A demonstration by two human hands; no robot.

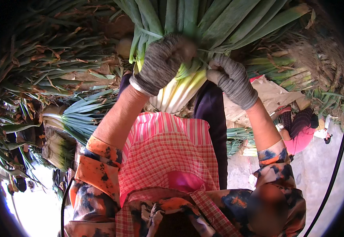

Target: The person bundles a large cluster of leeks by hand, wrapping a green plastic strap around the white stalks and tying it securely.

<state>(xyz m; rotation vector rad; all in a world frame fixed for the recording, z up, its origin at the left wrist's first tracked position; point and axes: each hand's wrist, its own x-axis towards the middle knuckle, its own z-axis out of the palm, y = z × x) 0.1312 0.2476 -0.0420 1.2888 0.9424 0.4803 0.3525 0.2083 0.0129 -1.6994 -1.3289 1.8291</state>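
Note:
A large bundle of green onions [179,93] stands in front of me, its white stalks toward my apron and its broad green leaves fanning away. A thin pale tie strand [151,33] runs across the leaves. My left hand [162,63], in a grey knit glove, is closed at the strand over the bundle's middle; its fingertips are blurred. My right hand [234,79], gloved alike, pinches the strand at the bundle's right side. A short stretch of the strand shows between the two hands.
Heaped onions with dry leaves [57,59] fill the left. A smaller green onion bundle [81,112] lies below them. More onions with tangled roots [318,65] lie at right, near a brown sheet [266,96]. Another person in pink [301,138] is beyond my right arm.

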